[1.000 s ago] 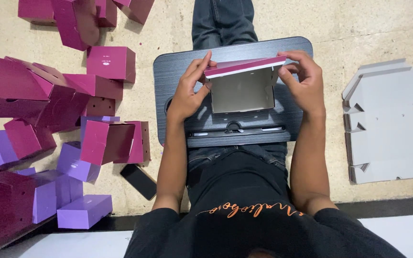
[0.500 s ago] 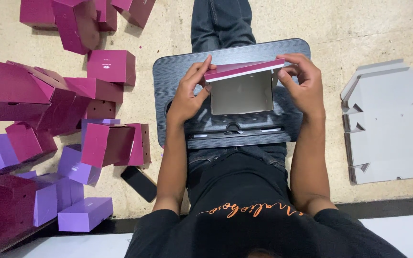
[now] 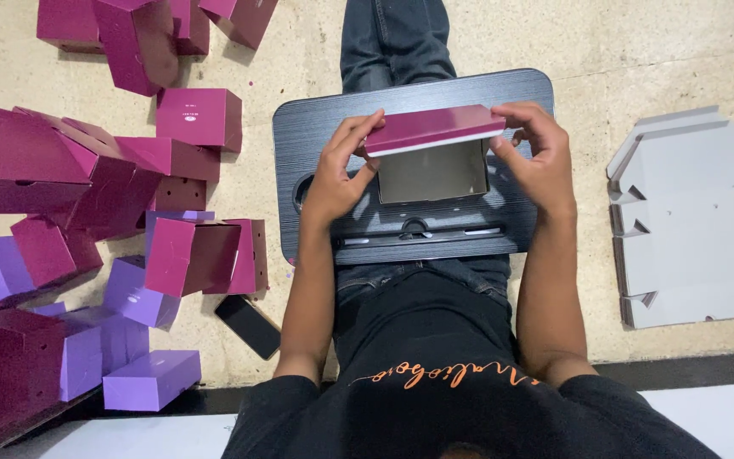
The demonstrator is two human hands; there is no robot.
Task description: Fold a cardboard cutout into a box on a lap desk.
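Both hands grip the magenta box on the lap table [image 3: 316, 127], left hand [image 3: 337, 174] and right hand [image 3: 537, 161] pinching the lid flap's [image 3: 435, 127] two ends above the grey open cavity [image 3: 432, 172]. Even pressure at both corners looks wise, so the flap folds square; finished boxes [image 3: 189, 255] lie beyond on the floor.

On the left, a crowded heap of folded magenta cardboard boxes [image 3: 112, 183] and lilac cardboard boxes [image 3: 121, 340] blocks the tan stone floor [image 3: 681, 51], with a black phone [image 3: 248, 325] lying just beside it. On the right, a stack of flat grey die-cut cardboard sheets [image 3: 698, 221] takes the floor. Bare floor runs between that stack and the dark wood-grain lap tabletop [image 3: 316, 127].
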